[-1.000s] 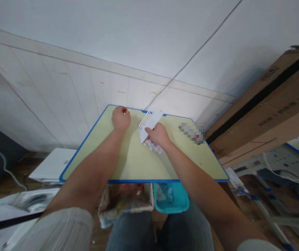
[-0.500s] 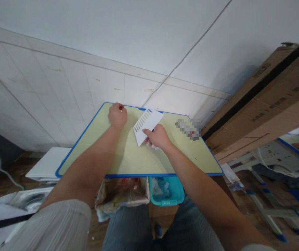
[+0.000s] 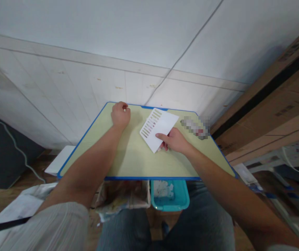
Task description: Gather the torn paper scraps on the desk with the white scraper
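Observation:
My right hand [image 3: 174, 141] grips a flat white slotted card [image 3: 165, 122], thumb on top and fingers underneath. A row of narrow slots runs along the card's left side, and it is tilted above the yellow tabletop [image 3: 131, 160]. Part of the fingers is hidden beneath the card. Near the back left edge of the table rests my left hand [image 3: 120, 115], its fingers curled closed. What lies inside that curl, if anything, cannot be made out.
A blurred-out item [image 3: 195, 128] lies at the table's right. Below the front edge are a turquoise basket [image 3: 170, 207] with white pieces and a cloth-lined box [image 3: 123, 202]. Tall cardboard boxes [image 3: 267, 104] lean at right. A cable [image 3: 181, 57] runs down the wall.
My right hand has moved the card a little to the right, turning its face more toward me. The left hand stays curled in about the same place. The view has shifted slightly.

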`<act>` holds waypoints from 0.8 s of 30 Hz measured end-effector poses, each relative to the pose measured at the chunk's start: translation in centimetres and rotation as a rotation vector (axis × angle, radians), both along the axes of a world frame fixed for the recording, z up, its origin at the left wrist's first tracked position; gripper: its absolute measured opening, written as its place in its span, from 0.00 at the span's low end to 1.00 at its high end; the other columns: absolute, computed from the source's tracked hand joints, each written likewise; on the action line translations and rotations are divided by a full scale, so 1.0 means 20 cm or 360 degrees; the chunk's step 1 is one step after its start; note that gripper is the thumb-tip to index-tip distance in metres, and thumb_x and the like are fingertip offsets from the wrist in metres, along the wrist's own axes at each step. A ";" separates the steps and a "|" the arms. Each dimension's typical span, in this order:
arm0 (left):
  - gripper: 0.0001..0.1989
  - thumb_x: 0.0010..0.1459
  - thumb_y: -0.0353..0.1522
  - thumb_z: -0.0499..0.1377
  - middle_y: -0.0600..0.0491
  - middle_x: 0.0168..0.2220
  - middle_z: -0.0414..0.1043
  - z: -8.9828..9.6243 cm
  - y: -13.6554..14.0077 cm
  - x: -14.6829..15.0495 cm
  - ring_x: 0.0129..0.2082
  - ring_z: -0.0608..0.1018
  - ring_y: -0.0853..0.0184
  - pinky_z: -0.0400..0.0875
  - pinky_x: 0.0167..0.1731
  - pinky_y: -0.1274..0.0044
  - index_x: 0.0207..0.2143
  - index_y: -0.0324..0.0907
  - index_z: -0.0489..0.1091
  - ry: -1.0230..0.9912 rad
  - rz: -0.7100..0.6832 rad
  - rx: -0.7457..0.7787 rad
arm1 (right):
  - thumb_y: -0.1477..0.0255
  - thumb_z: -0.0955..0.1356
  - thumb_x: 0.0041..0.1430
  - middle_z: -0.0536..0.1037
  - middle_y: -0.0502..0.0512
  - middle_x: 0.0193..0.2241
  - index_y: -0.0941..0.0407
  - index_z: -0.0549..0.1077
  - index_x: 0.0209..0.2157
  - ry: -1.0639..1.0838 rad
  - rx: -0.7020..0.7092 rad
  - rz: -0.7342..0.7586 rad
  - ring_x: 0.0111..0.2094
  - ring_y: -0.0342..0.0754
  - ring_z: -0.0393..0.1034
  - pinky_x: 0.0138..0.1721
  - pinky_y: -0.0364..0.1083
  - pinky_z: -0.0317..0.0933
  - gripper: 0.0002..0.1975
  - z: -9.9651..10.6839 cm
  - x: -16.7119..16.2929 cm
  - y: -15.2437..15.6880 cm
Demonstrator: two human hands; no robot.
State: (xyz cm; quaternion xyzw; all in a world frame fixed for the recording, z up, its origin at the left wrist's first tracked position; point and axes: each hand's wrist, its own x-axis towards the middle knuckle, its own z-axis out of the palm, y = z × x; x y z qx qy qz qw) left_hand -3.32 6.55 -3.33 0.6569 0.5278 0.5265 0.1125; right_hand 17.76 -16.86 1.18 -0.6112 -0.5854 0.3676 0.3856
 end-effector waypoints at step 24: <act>0.07 0.62 0.26 0.61 0.50 0.41 0.75 -0.07 0.04 0.01 0.50 0.79 0.55 0.74 0.62 0.61 0.40 0.47 0.72 0.0195 -0.0210 0.0127 | 0.46 0.74 0.67 0.85 0.60 0.26 0.52 0.81 0.30 0.0256 0.0095 -0.0641 0.27 0.54 0.81 0.35 0.52 0.82 0.24 -0.12 0.05 -0.37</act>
